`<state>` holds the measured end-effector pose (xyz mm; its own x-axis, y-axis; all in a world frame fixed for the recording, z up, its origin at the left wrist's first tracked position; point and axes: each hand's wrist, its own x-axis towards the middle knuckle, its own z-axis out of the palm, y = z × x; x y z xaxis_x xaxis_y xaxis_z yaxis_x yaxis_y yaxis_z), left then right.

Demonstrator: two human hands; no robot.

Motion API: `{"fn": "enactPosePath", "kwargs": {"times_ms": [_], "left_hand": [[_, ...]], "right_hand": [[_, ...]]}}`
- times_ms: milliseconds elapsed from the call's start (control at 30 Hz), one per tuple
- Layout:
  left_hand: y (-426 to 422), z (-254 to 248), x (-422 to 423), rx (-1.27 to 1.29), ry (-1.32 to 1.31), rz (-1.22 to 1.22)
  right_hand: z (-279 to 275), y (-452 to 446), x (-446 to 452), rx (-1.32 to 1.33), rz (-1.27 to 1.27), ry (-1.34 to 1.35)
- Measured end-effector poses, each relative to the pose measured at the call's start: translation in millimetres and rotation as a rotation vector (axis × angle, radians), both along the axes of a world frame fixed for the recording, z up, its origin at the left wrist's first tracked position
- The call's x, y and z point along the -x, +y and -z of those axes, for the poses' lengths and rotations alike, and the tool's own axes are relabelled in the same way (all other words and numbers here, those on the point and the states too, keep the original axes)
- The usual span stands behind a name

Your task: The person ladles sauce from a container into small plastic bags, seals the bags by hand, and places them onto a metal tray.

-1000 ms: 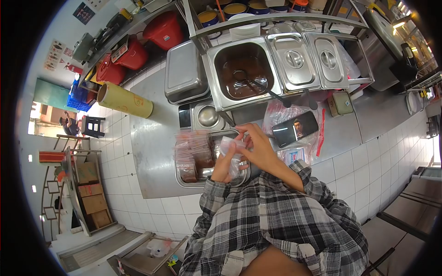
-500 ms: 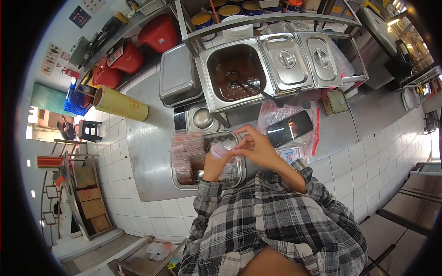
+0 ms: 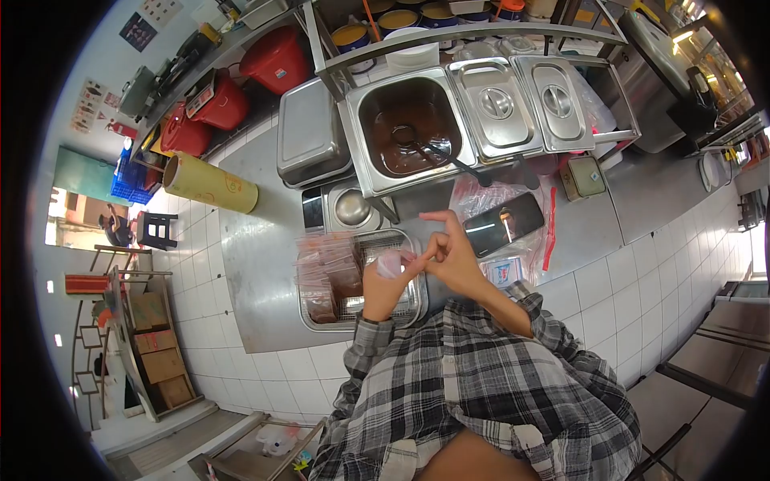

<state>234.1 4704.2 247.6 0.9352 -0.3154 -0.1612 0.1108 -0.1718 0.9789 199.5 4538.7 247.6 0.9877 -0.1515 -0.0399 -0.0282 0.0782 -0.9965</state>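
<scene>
A small clear plastic bag [image 3: 390, 263] is held up in my left hand [image 3: 383, 290], its fingers closed round it. My right hand [image 3: 453, 263] meets it at the bag's edge, thumb and a finger pinched there while another finger points outward. Below both hands sits a metal wire-mesh basket [image 3: 362, 325]. Flat bags filled with something reddish brown [image 3: 327, 272] stand packed in its left side. Right of my hands lie a dark phone [image 3: 505, 225] and a packet with a blue and red label [image 3: 504, 273].
A steel pan of brown sauce [image 3: 385, 136] with a ladle [image 3: 437, 152] stands ahead, beside two lidded pans [image 3: 495, 104]. A steel bowl [image 3: 353, 207] sits behind the basket. On the left are a covered steel container [image 3: 309, 132] and a yellow cylinder [image 3: 210, 183].
Both hands have shifted slightly to the right. The bag has drawn together into a smaller, rounder shape in my left hand, and a right-hand finger has straightened outward.
</scene>
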Motion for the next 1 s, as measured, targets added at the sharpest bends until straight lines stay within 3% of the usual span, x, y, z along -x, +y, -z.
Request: {"fn": "enactPosePath", "kwargs": {"times_ms": [133, 300, 333, 400, 500, 600, 700, 800, 900, 1000], "left_hand": [[4.5, -5.2, -2.8, 0.063, 0.22, 0.016], [5.9, -9.1, -2.5, 0.114, 0.21, 0.03], [5.5, -8.4, -2.9, 0.125, 0.204, 0.033], [-1.9, 5.0, -1.0, -0.024, -0.061, -0.05], [-14.8, -1.5, 3.9, -0.299, -0.254, -0.199], [-19.8, -13.3, -0.2, -0.464, -0.328, -0.274], [-18.2, -19.3, -4.9, -0.573, -0.408, -0.225], [-12.7, -26.8, -6.5, -0.521, -0.426, -0.127], [-9.4, -44.5, -7.7, -0.491, -0.354, 0.018], [-4.9, -57.6, -15.8, -0.35, -0.411, 0.172]], "right_hand": [[-12.5, -5.4, 1.1, -0.003, -0.059, -0.006], [-1.4, -11.1, -0.4, -0.128, -0.178, -0.077], [1.0, -7.5, 0.2, -0.094, -0.147, -0.107], [1.6, 6.9, 2.4, -0.027, -0.088, -0.166], [-9.6, 15.4, 3.7, 0.567, 0.157, -0.406], [-11.4, 15.2, -1.0, 0.734, 0.235, -0.417], [-0.5, 11.8, 3.3, 0.942, 0.191, -0.632], [2.3, 9.9, -0.1, 0.85, 0.223, -0.56], [2.0, 3.9, 7.2, 0.753, -0.074, -0.256], [-14.8, 1.4, 6.8, 0.566, -0.109, -0.14]]}}
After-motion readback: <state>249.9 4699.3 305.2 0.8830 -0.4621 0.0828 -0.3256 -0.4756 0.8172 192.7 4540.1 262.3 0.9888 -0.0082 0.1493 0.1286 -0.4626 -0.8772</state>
